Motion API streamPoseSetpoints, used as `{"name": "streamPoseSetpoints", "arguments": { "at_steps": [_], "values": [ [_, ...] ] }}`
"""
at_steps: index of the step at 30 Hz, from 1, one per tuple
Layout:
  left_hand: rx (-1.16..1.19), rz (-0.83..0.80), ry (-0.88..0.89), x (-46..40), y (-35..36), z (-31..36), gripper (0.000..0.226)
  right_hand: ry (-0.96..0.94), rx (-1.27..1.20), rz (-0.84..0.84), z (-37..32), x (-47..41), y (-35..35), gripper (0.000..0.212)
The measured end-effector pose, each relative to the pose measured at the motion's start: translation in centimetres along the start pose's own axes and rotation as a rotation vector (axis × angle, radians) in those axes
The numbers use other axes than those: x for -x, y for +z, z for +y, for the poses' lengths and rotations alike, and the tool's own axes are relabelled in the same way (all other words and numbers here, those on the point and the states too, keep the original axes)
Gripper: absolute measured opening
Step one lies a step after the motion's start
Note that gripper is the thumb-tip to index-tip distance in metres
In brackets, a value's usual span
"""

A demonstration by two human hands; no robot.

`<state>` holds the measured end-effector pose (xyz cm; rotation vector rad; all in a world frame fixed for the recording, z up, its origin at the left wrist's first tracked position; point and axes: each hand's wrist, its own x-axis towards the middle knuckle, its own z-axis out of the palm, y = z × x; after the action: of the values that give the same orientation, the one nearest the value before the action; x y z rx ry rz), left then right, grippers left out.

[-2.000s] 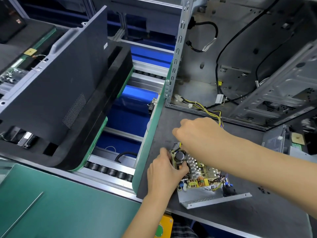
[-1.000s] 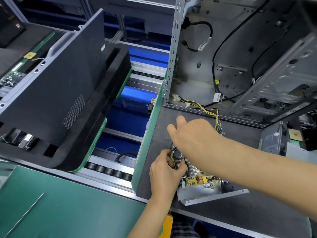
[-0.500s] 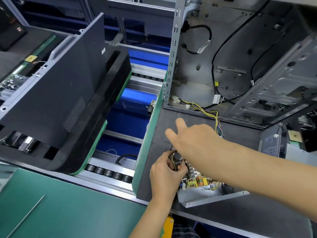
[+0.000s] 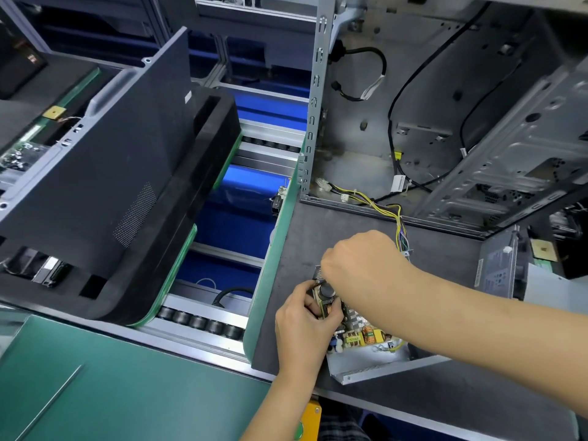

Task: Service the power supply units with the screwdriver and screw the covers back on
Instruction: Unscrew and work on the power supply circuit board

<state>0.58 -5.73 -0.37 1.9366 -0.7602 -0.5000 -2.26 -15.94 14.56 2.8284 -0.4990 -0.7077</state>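
Note:
An open power supply unit (image 4: pixel 366 337) lies on the dark grey pallet (image 4: pixel 318 224), its circuit board bare in a bent metal tray (image 4: pixel 369 366). My left hand (image 4: pixel 305 319) grips the board's near-left end beside a black capacitor (image 4: pixel 326 291). My right hand (image 4: pixel 359 262) lies over the unit's far end with fingers curled down onto it; the fingertips are hidden. A yellow wire bundle (image 4: pixel 399 224) runs from under that hand into the computer case (image 4: pixel 445 128). No screwdriver shows.
A closed grey power supply (image 4: pixel 496 272) stands at the right edge. A monitor back (image 4: pixel 95 160) in black foam fills the left. Between them runs a blue roller conveyor (image 4: pixel 241 198). A green mat (image 4: pixel 127 393) covers the near bench.
My right hand's pointing index finger has curled in and the hand has dropped onto the unit's far end. My left hand keeps its grip on the board.

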Motion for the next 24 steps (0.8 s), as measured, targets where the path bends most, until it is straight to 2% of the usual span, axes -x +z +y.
{"name": "streamPoseSetpoints", "arguments": {
  "at_steps": [2, 5, 10, 13, 18, 24],
  "values": [
    [-0.001, 0.001, -0.007, 0.0, -0.1, 0.0, 0.032, 0.022, -0.020, 0.010, 0.5, 0.2, 0.4, 0.034],
    [-0.002, -0.006, -0.019, 0.0, -0.2, 0.0, 0.036, 0.039, -0.058, 0.054, 1.7, 0.8, 0.8, 0.020],
    [0.166, -0.004, -0.078, 0.1, -1.3, -0.9, 0.036, 0.072, -0.198, 0.161, 4.3, 2.3, 1.6, 0.043],
    [0.276, -0.034, -0.188, -0.4, -1.9, -1.4, 0.030, 0.107, -0.333, 0.140, 5.9, 3.1, 2.3, 0.046],
    [0.406, -0.161, -0.188, -1.3, -2.3, -1.7, 0.021, 0.147, -0.470, 0.152, 7.5, 3.3, 3.5, 0.045],
    [0.462, -0.112, -0.191, -1.3, -2.0, -1.8, 0.015, 0.126, -0.542, 0.166, 8.0, 3.1, 4.3, 0.050]
  ]
}}
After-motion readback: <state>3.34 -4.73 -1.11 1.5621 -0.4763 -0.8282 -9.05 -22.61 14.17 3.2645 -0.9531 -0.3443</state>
